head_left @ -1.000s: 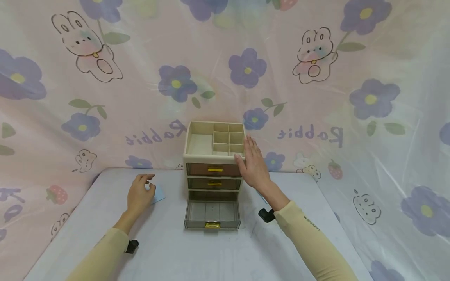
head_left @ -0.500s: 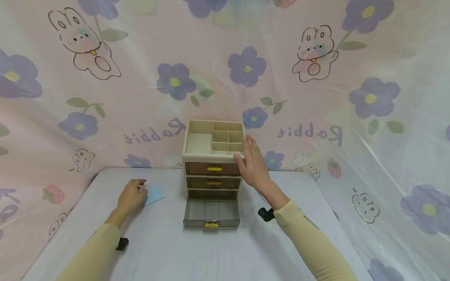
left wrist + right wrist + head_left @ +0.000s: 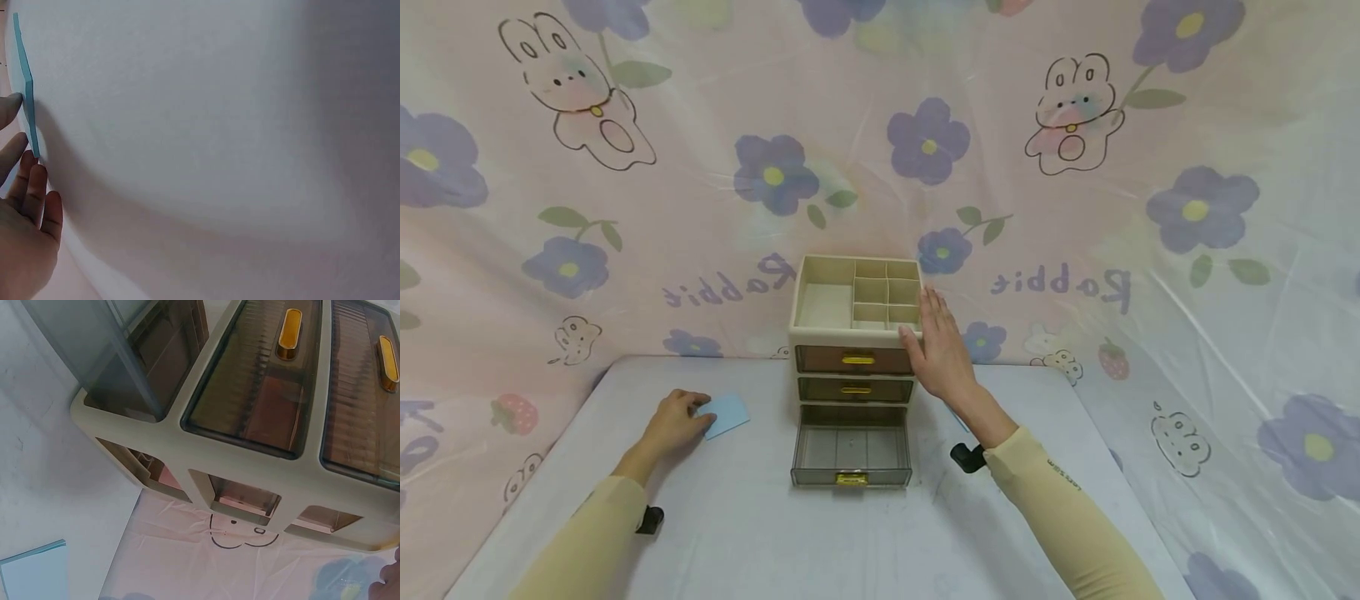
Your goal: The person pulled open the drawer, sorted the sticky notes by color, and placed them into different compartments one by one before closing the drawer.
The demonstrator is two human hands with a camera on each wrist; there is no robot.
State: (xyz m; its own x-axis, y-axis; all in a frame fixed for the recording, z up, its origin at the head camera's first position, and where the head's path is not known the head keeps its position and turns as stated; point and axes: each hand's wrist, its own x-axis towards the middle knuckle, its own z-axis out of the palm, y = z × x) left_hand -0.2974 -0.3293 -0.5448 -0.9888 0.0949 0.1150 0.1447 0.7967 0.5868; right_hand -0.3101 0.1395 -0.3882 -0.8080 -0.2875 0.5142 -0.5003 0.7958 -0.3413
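Observation:
My left hand (image 3: pixel 672 421) is at the left edge of a light blue sticky-note pad (image 3: pixel 728 415) lying on the table. Its thumb and fingertips reach the pad's edge, loosely bent and spread; the left wrist view shows the pad (image 3: pixel 29 94) edge-on beside them. My right hand (image 3: pixel 943 354) rests flat against the right side of a cream desktop drawer organizer (image 3: pixel 857 335), fingers straight, thumb at the top front corner. The organizer's bottom drawer (image 3: pixel 852 479), smoky and see-through, stands pulled out with nothing visible inside. Two upper drawers with gold handles are closed.
A second blue pad (image 3: pixel 37 572) lies right of the organizer, mostly hidden by the right forearm in the head view. The organizer's divided top tray (image 3: pixel 826 307) holds nothing visible. A patterned curtain (image 3: pixel 850 108) hangs behind the white table (image 3: pixel 737 533).
My left hand has moved left and down from over the blue pad to its left edge, uncovering more of it. My right hand and the organizer keep their places.

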